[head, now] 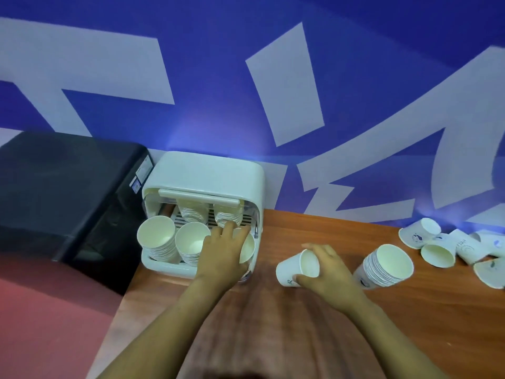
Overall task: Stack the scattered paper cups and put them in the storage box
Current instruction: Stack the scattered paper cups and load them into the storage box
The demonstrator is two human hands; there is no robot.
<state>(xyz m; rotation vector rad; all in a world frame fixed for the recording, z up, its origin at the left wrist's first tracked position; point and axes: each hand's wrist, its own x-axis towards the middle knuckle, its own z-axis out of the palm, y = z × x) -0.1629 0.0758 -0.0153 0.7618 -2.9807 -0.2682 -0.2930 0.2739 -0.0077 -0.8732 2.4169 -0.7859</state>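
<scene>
White paper cup (296, 268) is lying tilted in the right hand (326, 272), fingers curling round its rim above the wooden worktop (300, 337). Left hand (222, 254) is gripping a cup stack (247, 248) at the storage box (203, 173) front, beside two other stacks. Another stack (385, 266) and loose cups (448, 243) are sitting to the right.

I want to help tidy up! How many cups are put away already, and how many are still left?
Done: four stacks stand inside the storage box. In hand: the left hand holds a fifth stack at the box's front, and the right hand grips a single cup. Left: one stack on the table and the loose cups at the far right.
</scene>
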